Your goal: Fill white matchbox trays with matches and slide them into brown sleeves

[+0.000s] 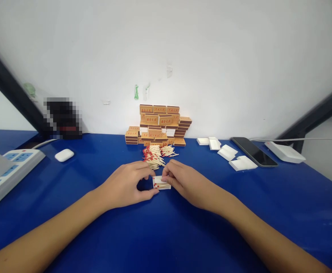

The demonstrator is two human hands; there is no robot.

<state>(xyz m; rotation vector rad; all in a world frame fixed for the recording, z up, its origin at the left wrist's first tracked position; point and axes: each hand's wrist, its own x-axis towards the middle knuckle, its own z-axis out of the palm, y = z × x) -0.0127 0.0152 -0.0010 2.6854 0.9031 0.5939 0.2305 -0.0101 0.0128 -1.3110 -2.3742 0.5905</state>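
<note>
A small white matchbox tray [162, 187] lies on the blue table in front of me, with several red-tipped matches in it. My left hand [127, 184] grips its left end, the thumb at the near edge and the index finger at the far edge. Over the right part of the tray, my right hand [187, 182] pinches a match [162, 179], partly hidden by the fingers. Just beyond my hands lies a loose pile of matches [153, 154], most red heads toward the left. Behind it, against the wall, stand stacked orange-brown matchboxes [159, 120].
White empty trays [227, 152] lie to the right, beside a dark phone [254, 151] and a white box-shaped device [285, 152] with a cable. On the left are a white earbud case [64, 155] and a power strip [26, 161]. A white wall [166, 49] bounds the table.
</note>
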